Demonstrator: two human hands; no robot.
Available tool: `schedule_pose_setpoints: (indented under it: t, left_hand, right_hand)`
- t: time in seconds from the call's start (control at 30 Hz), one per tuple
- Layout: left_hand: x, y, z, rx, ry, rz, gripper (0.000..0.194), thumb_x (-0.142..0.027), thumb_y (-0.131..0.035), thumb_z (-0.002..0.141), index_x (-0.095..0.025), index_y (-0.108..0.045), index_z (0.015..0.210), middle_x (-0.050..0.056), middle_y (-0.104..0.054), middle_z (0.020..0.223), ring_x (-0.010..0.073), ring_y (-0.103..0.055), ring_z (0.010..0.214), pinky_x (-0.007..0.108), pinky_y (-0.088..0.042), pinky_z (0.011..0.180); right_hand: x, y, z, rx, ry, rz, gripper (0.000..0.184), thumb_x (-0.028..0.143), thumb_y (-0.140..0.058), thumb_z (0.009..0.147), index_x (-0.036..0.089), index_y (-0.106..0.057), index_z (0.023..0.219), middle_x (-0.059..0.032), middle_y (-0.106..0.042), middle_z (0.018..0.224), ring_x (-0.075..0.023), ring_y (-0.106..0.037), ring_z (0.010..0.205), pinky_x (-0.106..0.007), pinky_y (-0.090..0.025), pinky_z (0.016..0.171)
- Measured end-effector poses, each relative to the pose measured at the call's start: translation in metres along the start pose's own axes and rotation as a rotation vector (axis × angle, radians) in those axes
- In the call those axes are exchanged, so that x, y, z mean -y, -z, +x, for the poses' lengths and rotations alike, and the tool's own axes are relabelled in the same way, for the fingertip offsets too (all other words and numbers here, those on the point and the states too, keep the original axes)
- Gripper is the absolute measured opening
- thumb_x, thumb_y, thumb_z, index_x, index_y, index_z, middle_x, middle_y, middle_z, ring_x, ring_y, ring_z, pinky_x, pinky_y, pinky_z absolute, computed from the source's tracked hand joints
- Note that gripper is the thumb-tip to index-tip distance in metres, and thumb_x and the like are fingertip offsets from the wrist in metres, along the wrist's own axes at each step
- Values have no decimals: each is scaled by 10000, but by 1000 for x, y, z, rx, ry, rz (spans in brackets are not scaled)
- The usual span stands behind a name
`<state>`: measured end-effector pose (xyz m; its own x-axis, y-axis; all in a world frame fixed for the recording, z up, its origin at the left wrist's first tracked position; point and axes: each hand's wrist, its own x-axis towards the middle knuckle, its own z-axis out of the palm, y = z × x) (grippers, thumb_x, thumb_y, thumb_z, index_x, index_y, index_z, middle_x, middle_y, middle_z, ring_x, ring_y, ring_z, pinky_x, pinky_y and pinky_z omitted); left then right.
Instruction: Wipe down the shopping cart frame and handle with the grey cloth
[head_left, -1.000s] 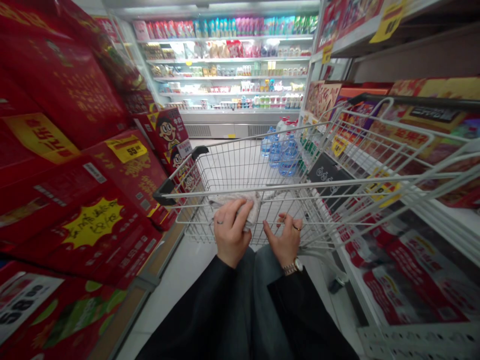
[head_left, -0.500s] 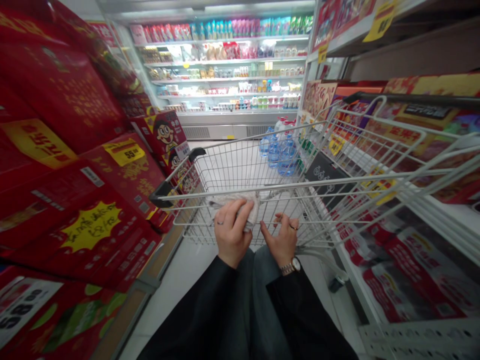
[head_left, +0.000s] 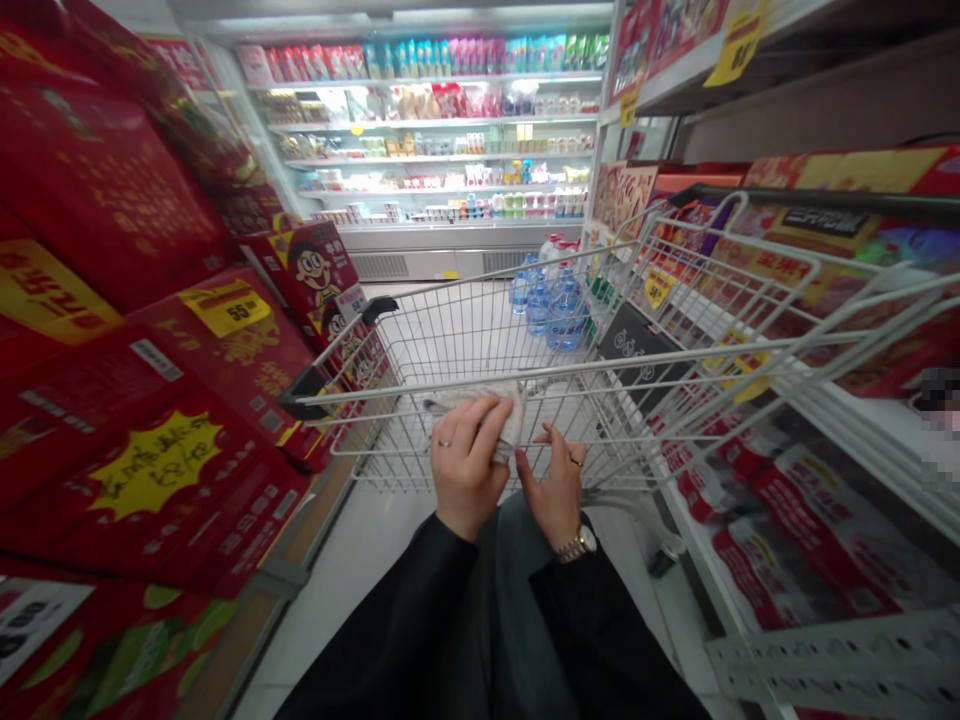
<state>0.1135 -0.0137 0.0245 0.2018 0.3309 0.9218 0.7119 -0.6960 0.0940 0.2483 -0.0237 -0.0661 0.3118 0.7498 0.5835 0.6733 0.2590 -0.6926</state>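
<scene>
A tilted wire shopping cart lies in front of me in a shop aisle. My left hand presses a whitish cloth against one of the cart's wire bars, fingers curled over it. My right hand, with a ring and a wristwatch, grips the cart's wire frame just right of the cloth, fingers bent around a bar. Both sleeves are black.
Stacks of red gift boxes with yellow price tags line the left. Shelves with red packs run along the right. Water bottles stand on the floor beyond the cart. A lit chiller cabinet closes the aisle's far end.
The view has drifted slightly, so the cart and shelves sit a little further left. My right hand has shifted a bit left toward the cloth. My left hand stays on the cloth.
</scene>
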Motion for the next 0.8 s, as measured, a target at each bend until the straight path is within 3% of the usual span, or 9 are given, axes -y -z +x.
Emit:
schedule_pose_setpoints:
  t: [0.17,0.23,0.33,0.4,0.5,0.63,0.7,0.8]
  left_hand:
    - [-6,1,-1,-62,72,-112,448,-58,-603,780,-191,-595,1208,115,-704,1210,257,-634,1194,454,-486,1059]
    - [-10,-1,-1,-55,109,-185,393,-82,-622,812,-201,-597,1186,107,-700,1211,247,-638,1192,448,-511,1047]
    - [-17,-1,-1,-39,206,-284,332,-134,-647,857,-217,-618,1177,91,-702,1221,230,-650,1183,419,-547,1022]
    - [-23,2,0,-16,284,-336,325,-175,-667,872,-223,-624,1190,90,-703,1235,227,-655,1184,412,-558,1023]
    - [-30,12,3,120,266,-460,440,-174,-654,879,-212,-579,1311,124,-650,1354,246,-605,1288,448,-521,1100]
    - [-25,28,4,315,142,-648,537,-126,-588,875,-185,-535,1406,151,-589,1444,271,-547,1365,482,-474,1154]
    - [-15,32,0,228,215,-597,412,-114,-563,893,-197,-619,1292,120,-675,1315,248,-622,1260,456,-525,1088]
    - [3,28,-10,-9,322,-329,277,-78,-531,910,-199,-673,1115,84,-718,1169,231,-654,1165,466,-525,1054]
  right_hand:
    - [35,28,-11,-104,-115,241,467,440,-611,946,198,-594,1344,-141,-635,1311,-263,-570,1146,-416,-548,869]
    - [50,40,-9,-22,-117,477,447,421,-627,942,219,-607,1340,-126,-618,1359,-252,-593,1204,-425,-557,957]
    - [67,50,-1,215,-122,841,604,466,-664,915,232,-512,1450,-120,-551,1469,-268,-546,1356,-463,-501,1113]
    - [75,49,5,248,-161,947,720,479,-725,865,238,-460,1489,-123,-532,1495,-281,-515,1397,-465,-495,1128]
    - [84,42,13,99,-282,927,761,420,-841,760,222,-523,1421,-127,-633,1380,-280,-619,1277,-452,-536,1075]
    - [85,32,21,-52,-415,934,517,429,-780,819,175,-646,1249,-114,-736,1189,-261,-719,1073,-455,-592,968]
    - [79,31,25,-168,-376,852,446,435,-737,853,173,-664,1206,-105,-738,1178,-254,-709,1084,-465,-580,984]
    - [68,37,33,-340,-203,564,409,417,-737,848,180,-671,1174,-107,-712,1187,-254,-669,1127,-486,-535,1037]
